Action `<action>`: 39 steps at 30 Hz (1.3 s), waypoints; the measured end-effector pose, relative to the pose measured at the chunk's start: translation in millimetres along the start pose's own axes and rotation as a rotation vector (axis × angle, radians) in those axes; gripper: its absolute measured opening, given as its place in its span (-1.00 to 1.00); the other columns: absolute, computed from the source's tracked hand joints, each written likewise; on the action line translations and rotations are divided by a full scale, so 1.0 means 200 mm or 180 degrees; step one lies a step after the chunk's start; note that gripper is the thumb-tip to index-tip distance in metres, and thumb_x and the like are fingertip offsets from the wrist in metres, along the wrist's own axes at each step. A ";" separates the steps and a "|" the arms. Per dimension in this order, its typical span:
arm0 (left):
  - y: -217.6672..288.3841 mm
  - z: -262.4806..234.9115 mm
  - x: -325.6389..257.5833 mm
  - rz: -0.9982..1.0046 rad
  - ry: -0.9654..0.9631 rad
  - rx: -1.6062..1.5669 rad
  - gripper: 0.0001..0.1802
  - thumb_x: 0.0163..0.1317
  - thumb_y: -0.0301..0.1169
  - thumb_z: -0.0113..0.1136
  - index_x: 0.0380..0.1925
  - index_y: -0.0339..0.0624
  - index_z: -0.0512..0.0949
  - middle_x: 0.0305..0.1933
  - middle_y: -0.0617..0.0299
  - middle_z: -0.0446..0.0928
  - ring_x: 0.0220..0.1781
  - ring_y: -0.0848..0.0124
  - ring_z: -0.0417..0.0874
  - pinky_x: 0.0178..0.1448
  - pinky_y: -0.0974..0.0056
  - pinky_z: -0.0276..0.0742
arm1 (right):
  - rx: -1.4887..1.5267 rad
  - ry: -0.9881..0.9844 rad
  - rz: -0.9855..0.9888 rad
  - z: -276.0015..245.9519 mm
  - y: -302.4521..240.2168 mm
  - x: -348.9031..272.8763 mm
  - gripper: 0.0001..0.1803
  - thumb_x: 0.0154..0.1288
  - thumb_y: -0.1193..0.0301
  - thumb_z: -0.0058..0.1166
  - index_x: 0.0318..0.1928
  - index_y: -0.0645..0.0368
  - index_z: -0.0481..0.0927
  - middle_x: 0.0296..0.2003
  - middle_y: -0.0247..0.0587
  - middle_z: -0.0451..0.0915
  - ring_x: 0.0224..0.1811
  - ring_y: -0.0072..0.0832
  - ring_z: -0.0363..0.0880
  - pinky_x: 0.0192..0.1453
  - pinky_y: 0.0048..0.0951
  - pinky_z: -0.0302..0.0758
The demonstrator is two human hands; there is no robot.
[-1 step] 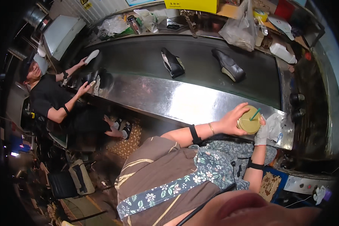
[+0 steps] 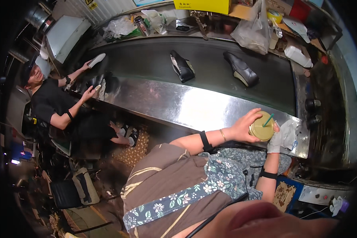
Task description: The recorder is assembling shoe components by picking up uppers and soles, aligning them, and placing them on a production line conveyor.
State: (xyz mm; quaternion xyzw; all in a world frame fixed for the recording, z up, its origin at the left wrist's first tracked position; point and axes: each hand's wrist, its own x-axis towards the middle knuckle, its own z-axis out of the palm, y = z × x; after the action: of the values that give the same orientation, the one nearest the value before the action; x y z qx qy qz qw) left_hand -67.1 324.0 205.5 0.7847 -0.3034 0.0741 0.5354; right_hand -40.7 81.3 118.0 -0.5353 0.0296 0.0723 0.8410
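Observation:
A round cup with a dull yellow-green lid [image 2: 261, 131] and a green straw [image 2: 269, 119] is held between my two hands over the right end of the metal ledge. My left hand [image 2: 246, 126], bare, curls its fingers round the cup's left side. My right hand [image 2: 273, 142] wears a whitish glove with the thumb tip uncovered and grips the right side of the cup; most of its fingers are hidden. Crumpled white material [image 2: 290, 134] lies on the ledge beside the right hand.
Two black shoes, one mid-belt [image 2: 181, 66] and one farther right [image 2: 241, 69], rest on the dark conveyor belt [image 2: 146, 55]. Across it stand a yellow box [image 2: 202, 6] and a plastic bag [image 2: 253, 29]. At the left, a seated co-worker [image 2: 51, 99] holds a pale sole-shaped piece [image 2: 96, 60] and a dark shoe.

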 end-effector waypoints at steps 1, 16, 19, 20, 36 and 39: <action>-0.02 0.01 0.00 0.0106 0.0090 -0.0033 0.02 -0.17 -0.09 0.54 0.28 -0.23 0.25 0.46 -0.26 0.09 0.45 -0.20 0.22 0.44 -0.01 0.27 | -0.0007 -0.0006 -0.0004 0.00 0.01 0.01 -0.55 0.46 0.24 -0.07 0.17 0.32 0.50 0.05 -0.20 0.58 0.07 -0.44 0.56 0.20 -0.41 0.48; -0.16 0.17 -0.06 0.0612 0.0765 -0.0356 -0.01 -0.14 -0.01 0.51 0.26 -0.05 0.21 0.46 -0.37 0.07 0.41 -0.34 0.23 0.43 -0.12 0.23 | 0.0706 0.0297 0.0178 0.06 -0.02 -0.06 -0.54 0.47 0.19 -0.06 0.14 0.32 0.50 0.02 -0.10 0.61 0.02 -0.34 0.62 0.15 -0.33 0.56; -0.20 0.21 -0.06 0.0731 0.0843 -0.0485 0.00 -0.12 0.01 0.49 0.28 -0.01 0.16 0.45 -0.41 0.06 0.41 -0.37 0.22 0.43 -0.14 0.21 | 0.0669 0.0389 0.0077 0.05 0.00 -0.07 -0.55 0.47 0.18 -0.05 0.12 0.30 0.51 0.00 -0.11 0.62 -0.01 -0.34 0.63 0.12 -0.32 0.58; -0.21 0.21 -0.06 0.0737 0.0838 -0.0499 0.00 -0.12 0.01 0.49 0.28 -0.01 0.16 0.45 -0.41 0.06 0.41 -0.37 0.22 0.43 -0.14 0.21 | 0.0657 0.0359 0.0097 0.05 0.00 -0.07 -0.55 0.47 0.17 -0.04 0.12 0.30 0.52 0.00 -0.12 0.62 0.00 -0.35 0.63 0.13 -0.33 0.57; -0.22 0.18 -0.05 0.0833 0.0797 -0.0323 -0.05 -0.03 0.19 0.38 0.22 -0.05 0.16 0.41 -0.47 0.07 0.40 -0.38 0.21 0.41 -0.19 0.22 | 0.0011 0.0638 -0.0185 0.12 0.02 -0.12 -0.54 0.53 0.06 -0.13 0.01 0.21 0.58 -0.06 -0.35 0.60 -0.02 -0.56 0.54 0.11 -0.46 0.46; -0.22 0.19 -0.06 0.0794 0.0734 -0.0336 -0.04 -0.03 0.22 0.36 0.22 -0.05 0.16 0.43 -0.47 0.05 0.40 -0.38 0.21 0.42 -0.17 0.22 | -0.0161 0.0669 -0.0312 0.02 0.10 -0.09 -0.50 0.55 0.03 -0.18 0.03 0.23 0.58 -0.04 -0.34 0.60 0.00 -0.54 0.54 0.14 -0.45 0.45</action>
State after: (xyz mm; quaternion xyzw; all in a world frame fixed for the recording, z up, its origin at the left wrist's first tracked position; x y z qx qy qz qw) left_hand -59.9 306.7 149.1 0.6980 -0.3384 0.2134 0.5939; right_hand -61.0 90.8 104.6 -0.5617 0.0896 -0.0247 0.8221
